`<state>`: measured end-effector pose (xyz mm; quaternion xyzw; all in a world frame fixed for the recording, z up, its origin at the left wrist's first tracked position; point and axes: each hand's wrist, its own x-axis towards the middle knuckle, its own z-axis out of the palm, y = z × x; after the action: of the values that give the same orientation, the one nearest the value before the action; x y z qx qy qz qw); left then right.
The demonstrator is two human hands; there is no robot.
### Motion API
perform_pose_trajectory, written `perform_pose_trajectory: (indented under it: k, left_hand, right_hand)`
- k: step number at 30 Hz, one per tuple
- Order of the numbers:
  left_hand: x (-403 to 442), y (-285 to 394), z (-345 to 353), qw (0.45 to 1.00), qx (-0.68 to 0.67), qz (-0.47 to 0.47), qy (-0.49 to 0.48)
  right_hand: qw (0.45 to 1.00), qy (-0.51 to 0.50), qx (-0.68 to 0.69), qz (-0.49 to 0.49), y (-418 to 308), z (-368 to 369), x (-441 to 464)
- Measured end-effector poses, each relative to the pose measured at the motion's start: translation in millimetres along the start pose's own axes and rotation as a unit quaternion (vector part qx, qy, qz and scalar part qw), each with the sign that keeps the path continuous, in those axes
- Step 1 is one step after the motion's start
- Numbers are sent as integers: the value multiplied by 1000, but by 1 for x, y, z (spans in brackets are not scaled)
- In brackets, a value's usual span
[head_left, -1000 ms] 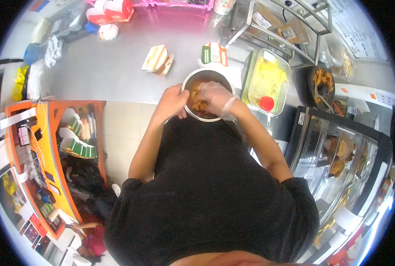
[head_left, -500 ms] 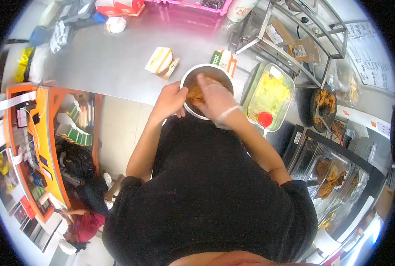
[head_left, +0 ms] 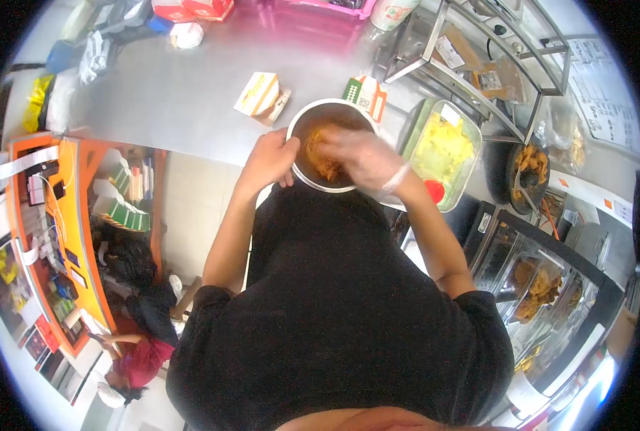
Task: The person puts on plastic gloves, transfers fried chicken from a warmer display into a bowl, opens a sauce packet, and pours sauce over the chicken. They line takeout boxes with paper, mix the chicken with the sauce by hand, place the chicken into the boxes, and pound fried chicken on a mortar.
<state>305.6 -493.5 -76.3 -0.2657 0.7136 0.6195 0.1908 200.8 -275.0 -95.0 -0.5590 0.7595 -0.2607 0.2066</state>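
My left hand [head_left: 271, 159] is closed on the near-left rim of a round white-rimmed bowl [head_left: 293, 167], thumb at the edge. Inside the bowl lies orange-brown breaded food that looks like fried chicken [head_left: 324, 159]. My right hand [head_left: 366, 159], in a clear plastic glove, reaches over the right rim into the bowl, its fingers at the food. Motion smears those fingers, so their grip is unclear. Just beyond the bowl stand a small printed food box [head_left: 260, 97] on the left and another printed carton [head_left: 366, 95] on the right.
A glass tray of yellow food [head_left: 443, 147] with a red scoop [head_left: 435, 190] sits right of the bowl. Farther right are a metal rack [head_left: 435, 54], a dark pan [head_left: 510, 172] and a glass food warmer [head_left: 542, 287]. A person [head_left: 144, 352] is at lower left by orange shelving [head_left: 90, 237].
My right hand has drawn back toward the right side of the bowl, exposing more of the food. My left hand stays on the rim, and the bowl has shifted slightly.
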Motion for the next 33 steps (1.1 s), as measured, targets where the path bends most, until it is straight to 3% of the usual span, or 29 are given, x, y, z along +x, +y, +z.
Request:
perform_pose_trajectory:
  k: [3,6,7,10,11,14,15,19,22,23,27,31,33]
  left_hand:
    - [-2,0,-2,1000,-9,0,3]
    - [-2,1,10,999,-28,18,11]
    - [0,2,10,999,-20,20,22]
    - [0,2,6,999,-5,21,39]
    - [-1,0,5,999,-8,21,31]
    - [-5,-1,6,1000,-17,19,10]
    - [-3,2,6,1000,-21,23,6]
    - [-3,1,-3,1000,-1,2,21]
    - [-8,-6,-3,999,-23,-12,25]
    - [-6,-10,-7,999,-23,-18,25]
    - [-11,-4,-4,999,-47,-3,11]
    - [-3,-10,-9,999,-17,11,40]
    - [-5,-17,-10,998,-50,0,49]
  right_hand:
    - [963,-58,-74,253,-39,-37,8]
    - [957,-7,-127,260,-46,7,14]
    - [969,-6,-61,241,-37,20,17]
    - [995,26,80,-46,2,27,19]
    - [994,-42,94,-27,9,23,17]
    - [997,-21,-62,37,4,13,22]
    - [972,179,-148,-43,-14,9,26]
    - [991,-3,99,-90,12,33,21]
    - [981,157,74,-83,11,14,19]
    - [986,154,3,-65,5,1,16]
    - [982,97,-42,159,-37,1,29]
    - [993,-109,27,38,-34,-1,45]
    - [995,-77,-43,-41,3,13,42]
